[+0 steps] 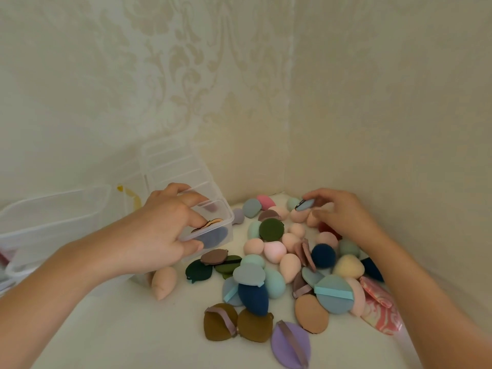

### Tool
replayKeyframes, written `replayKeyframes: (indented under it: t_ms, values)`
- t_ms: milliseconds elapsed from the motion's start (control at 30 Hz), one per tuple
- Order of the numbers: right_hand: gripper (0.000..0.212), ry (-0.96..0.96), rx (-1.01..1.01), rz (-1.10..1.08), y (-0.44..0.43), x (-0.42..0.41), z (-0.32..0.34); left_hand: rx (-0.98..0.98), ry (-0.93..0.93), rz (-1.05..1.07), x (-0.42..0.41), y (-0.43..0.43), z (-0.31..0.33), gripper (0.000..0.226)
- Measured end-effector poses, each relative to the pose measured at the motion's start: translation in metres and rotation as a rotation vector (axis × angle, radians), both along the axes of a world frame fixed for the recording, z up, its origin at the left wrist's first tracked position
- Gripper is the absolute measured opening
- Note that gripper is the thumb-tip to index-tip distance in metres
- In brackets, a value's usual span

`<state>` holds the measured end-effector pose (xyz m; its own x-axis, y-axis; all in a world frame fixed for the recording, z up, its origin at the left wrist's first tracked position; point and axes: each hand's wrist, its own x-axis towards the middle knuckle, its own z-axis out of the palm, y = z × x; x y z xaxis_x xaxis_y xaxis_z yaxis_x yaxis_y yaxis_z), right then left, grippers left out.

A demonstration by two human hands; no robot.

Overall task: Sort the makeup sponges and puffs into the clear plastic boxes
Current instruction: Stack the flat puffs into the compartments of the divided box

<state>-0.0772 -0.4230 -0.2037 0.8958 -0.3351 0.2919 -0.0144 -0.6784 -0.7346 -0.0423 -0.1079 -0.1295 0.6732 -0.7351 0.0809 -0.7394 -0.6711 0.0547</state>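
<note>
Head view looks down on a white surface [133, 328] set into a corner of patterned walls, with a loose pile of egg-shaped sponges and flat round puffs [282, 262] spread over its right half, from the far corner toward the near edge. The left hand [159, 233] grips a small clear plastic box [231, 222] at the pile's left side. Its fingers are curled over the rim and its thumb is pressed to the near wall. A tan puff [216, 221] and a dark blue-grey puff [214, 234] already lie inside the box. The right hand [343, 213] hovers over the far part of the pile, close to the far corner, and pinches a flat light-blue puff [304, 205] between thumb and fingertips, lifted clear of the sponges beneath. The box lies to the left of this puff and a little nearer the person, with a dark green round puff [271, 229] and a few sponges between them. The box's opening faces up, and its long axis cannot be told for sure. The likely next move is a short leftward carry by the right hand, while the left hand, already on the box, steadies it. A larger clear plastic box [53, 206] stands by the left edge, and a stack of clear boxes [173, 166] stands behind the small one.
</note>
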Motion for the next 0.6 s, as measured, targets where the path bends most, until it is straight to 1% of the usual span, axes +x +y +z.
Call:
replayKeyframes:
  t_ms: [67,133,200,267,367,500,600]
  values:
    - [0.027,-0.128,-0.007,-0.041,0.009,-0.005,0.01,0.007,-0.001,-0.006,-0.006,0.004,-0.001,0.019]
    - [0.02,-0.178,0.063,-0.021,0.02,-0.012,0.019,0.013,0.003,-0.01,-0.012,0.007,-0.003,0.02]
    - [0.014,-0.181,0.134,0.049,0.034,-0.02,0.03,0.016,0.003,-0.016,-0.02,0.01,-0.006,0.022]
    - [0.011,-0.167,0.138,0.12,0.05,-0.029,0.039,0.004,0.0,-0.032,-0.027,0.013,-0.009,0.023]
    - [0.013,-0.186,0.175,0.22,0.076,-0.042,0.047,-0.016,-0.002,-0.025,-0.041,0.017,-0.012,0.021]
    - [0.011,-0.169,0.136,0.403,0.108,-0.062,0.046,0.034,-0.011,-0.035,-0.069,0.019,-0.022,0.021]
    - [0.009,-0.154,0.125,0.469,0.126,-0.077,0.043,0.085,0.004,-0.076,-0.092,0.021,-0.033,0.022]
